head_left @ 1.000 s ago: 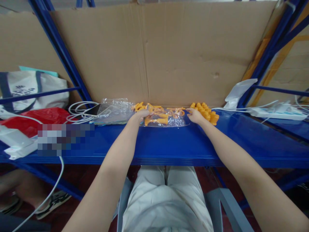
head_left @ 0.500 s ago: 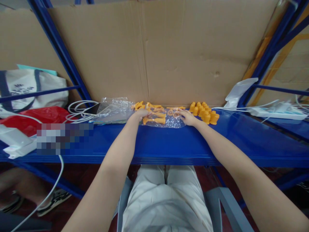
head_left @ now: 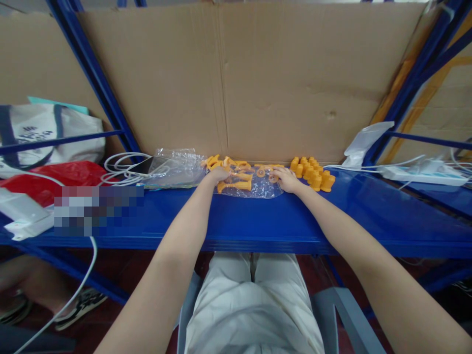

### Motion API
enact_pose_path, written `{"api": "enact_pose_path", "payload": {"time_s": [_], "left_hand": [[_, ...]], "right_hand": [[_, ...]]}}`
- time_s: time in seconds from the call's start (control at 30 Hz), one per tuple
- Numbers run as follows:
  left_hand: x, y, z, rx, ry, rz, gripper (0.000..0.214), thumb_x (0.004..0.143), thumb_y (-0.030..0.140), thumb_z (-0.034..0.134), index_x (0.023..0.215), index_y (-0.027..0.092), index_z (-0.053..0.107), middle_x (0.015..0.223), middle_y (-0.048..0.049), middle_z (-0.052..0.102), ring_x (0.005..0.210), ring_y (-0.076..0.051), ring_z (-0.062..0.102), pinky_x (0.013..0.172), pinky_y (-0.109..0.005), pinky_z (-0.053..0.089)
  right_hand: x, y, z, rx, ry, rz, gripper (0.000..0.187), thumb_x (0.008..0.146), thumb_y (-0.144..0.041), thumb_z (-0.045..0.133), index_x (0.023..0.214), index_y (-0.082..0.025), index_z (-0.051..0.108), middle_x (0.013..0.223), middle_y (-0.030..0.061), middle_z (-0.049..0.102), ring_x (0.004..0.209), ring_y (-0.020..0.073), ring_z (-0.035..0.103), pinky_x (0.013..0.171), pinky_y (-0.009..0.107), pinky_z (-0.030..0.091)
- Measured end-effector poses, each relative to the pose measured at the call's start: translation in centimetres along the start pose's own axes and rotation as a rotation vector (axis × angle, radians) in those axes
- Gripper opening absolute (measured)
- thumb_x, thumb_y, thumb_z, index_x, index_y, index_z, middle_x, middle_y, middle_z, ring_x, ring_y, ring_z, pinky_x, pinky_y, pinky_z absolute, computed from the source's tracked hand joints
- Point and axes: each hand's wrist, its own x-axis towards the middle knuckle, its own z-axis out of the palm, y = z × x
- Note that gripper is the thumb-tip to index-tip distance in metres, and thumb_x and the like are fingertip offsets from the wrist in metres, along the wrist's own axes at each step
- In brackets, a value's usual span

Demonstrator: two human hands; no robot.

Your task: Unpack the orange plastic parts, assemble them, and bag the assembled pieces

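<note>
My left hand (head_left: 220, 174) is closed at the left end of a clear plastic bag (head_left: 266, 191), among loose orange plastic parts; what its fingers hold is hidden. Beside it lie long orange tube-like pieces (head_left: 238, 186) and a small heap of orange parts (head_left: 213, 162). My right hand (head_left: 288, 180) rests at the right end of the bag, fingers stretched out, their tips touching a small orange ring-shaped piece (head_left: 273, 178). Another round orange piece (head_left: 261, 173) lies just left of it. To its right, orange knob-like pieces (head_left: 313, 176) stand in rows.
A cardboard panel (head_left: 276, 83) backs the blue shelf (head_left: 258, 221). At left are another clear bag (head_left: 177, 169), coiled white cables (head_left: 123, 169), a red bag (head_left: 55, 179) and a cloth bag (head_left: 77, 130). A white power strip (head_left: 424, 174) lies right. Another person's leg (head_left: 40, 280) shows below.
The round orange pieces near my right fingertips have shifted slightly, and the bag's front edge lies a little differently. Both hands stay in nearly the same place.
</note>
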Motion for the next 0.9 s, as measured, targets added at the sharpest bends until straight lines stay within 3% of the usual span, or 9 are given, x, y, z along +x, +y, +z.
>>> {"api": "enact_pose_path", "payload": {"time_s": [0.23, 0.43, 0.63, 0.77, 0.9], "left_hand": [[-1.6, 0.9, 0.1, -0.018, 0.013, -0.047, 0.018, 0.081, 0.008, 0.065, 0.097, 0.011, 0.070, 0.092, -0.0124, 0.076, 0.083, -0.018, 0.073, 0.067, -0.020, 0.053], [-2.0, 1.3, 0.2, 0.013, 0.045, -0.048, 0.021, 0.080, 0.009, 0.065, 0.100, 0.011, 0.070, 0.097, -0.0133, 0.076, 0.086, -0.019, 0.072, 0.067, -0.021, 0.051], [-2.1, 1.3, 0.1, 0.038, 0.035, -0.013, 0.016, 0.077, 0.007, 0.064, 0.090, 0.014, 0.071, 0.084, -0.0107, 0.076, 0.085, -0.021, 0.070, 0.066, -0.022, 0.048], [-2.1, 1.2, 0.0, 0.108, 0.023, -0.002, 0.010, 0.075, 0.008, 0.064, 0.079, 0.015, 0.071, 0.067, -0.0075, 0.070, 0.080, -0.023, 0.069, 0.065, -0.024, 0.046], [-2.0, 1.1, 0.1, 0.124, 0.011, 0.017, 0.008, 0.077, 0.011, 0.064, 0.078, 0.014, 0.071, 0.063, -0.0074, 0.067, 0.076, -0.023, 0.069, 0.065, -0.025, 0.046]], "right_hand": [[-0.2, -0.1, -0.4, 0.008, 0.099, 0.005, 0.043, 0.086, -0.011, 0.044, 0.123, -0.022, 0.064, 0.131, 0.0163, 0.063, 0.125, 0.0351, 0.054, 0.102, 0.056, 0.043], [0.6, 1.5, -0.8, 0.387, 0.451, 0.143, 0.024, 0.086, -0.020, 0.053, 0.110, -0.020, 0.058, 0.114, 0.0119, 0.068, 0.110, 0.0281, 0.064, 0.100, 0.045, 0.049], [0.1, 2.0, -3.1, 0.501, 0.739, 0.237, 0.041, 0.089, -0.037, 0.060, 0.125, -0.020, 0.052, 0.119, 0.0131, 0.066, 0.109, 0.0254, 0.065, 0.099, 0.044, 0.050], [-0.2, 1.5, -4.5, 0.520, 0.787, 0.232, 0.048, 0.088, -0.043, 0.065, 0.126, -0.017, 0.051, 0.119, 0.0160, 0.067, 0.106, 0.0259, 0.067, 0.096, 0.042, 0.052], [-0.1, 1.0, -4.7, 0.587, 0.695, 0.225, 0.042, 0.085, -0.041, 0.070, 0.118, -0.020, 0.055, 0.111, 0.0121, 0.071, 0.102, 0.0242, 0.069, 0.090, 0.039, 0.055]]}}
